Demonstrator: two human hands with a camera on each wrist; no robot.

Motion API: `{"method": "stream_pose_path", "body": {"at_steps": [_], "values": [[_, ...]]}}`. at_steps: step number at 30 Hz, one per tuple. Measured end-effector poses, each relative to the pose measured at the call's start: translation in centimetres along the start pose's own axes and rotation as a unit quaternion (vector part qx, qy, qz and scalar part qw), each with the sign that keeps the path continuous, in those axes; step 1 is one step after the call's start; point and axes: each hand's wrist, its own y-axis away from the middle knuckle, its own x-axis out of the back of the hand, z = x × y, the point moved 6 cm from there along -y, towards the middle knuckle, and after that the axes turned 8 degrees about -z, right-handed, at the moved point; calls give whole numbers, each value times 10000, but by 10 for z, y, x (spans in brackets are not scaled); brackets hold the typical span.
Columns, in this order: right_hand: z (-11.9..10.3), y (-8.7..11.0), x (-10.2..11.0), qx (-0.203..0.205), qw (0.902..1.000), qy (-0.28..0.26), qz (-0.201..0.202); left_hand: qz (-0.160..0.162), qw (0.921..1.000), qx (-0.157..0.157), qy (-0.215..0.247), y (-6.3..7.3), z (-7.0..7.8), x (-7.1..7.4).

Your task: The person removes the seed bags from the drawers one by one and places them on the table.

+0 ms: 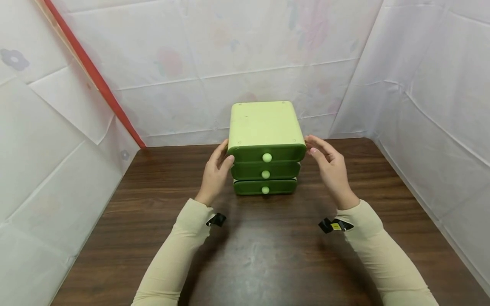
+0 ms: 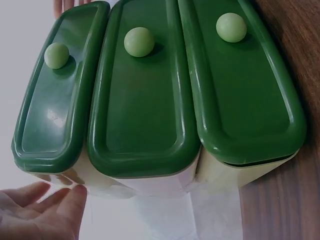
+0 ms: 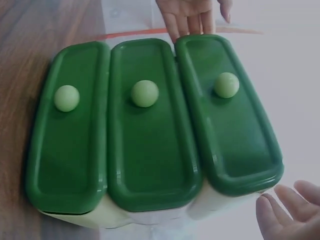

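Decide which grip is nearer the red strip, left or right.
Left. The left grip is at the drawer unit's side facing the red strip; the right grip, at the opposite side.

Glossy plastic drawers point(image 1: 283, 171), shiny wood-grain table point(image 1: 260, 263)

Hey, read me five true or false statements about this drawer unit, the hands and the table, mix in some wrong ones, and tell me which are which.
1. The drawer unit has three drawers stacked one above another. True.
2. Each drawer has a round red knob. False: the knobs are pale green.
3. The left hand is at the unit's left side, near the top drawer. True.
4. The right hand is pulling the bottom drawer's knob. False: it is at the unit's right side, near the top drawer, away from every knob.
5. The table has a dark brown wood-grain surface. True.
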Motion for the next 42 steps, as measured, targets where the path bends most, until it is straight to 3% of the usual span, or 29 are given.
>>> {"method": "stream_pose_path", "body": {"at_steps": [5, 11, 18, 23, 30, 42], "values": [[-13, 0, 0, 258, 9995, 40, 157, 112, 9995, 281, -99, -5, 2, 4], [-15, 1, -17, 24, 9978, -164, -634, 15, 9977, 637, -223, -19, 1, 7], [2, 0, -48, -978, 9827, -309, -1541, 53, 9932, 1120, -321, -38, -3, 13], [23, -4, -68, -1822, 9637, -362, -1917, 113, 9912, 1314, -136, -49, -9, 16], [44, -5, -89, -2643, 9402, -936, -1933, -29, 9894, 1326, 598, -57, -16, 10], [46, -10, -95, -2794, 9391, -1121, -1656, -14, 9867, 1195, 1098, -56, -15, 3]]}}
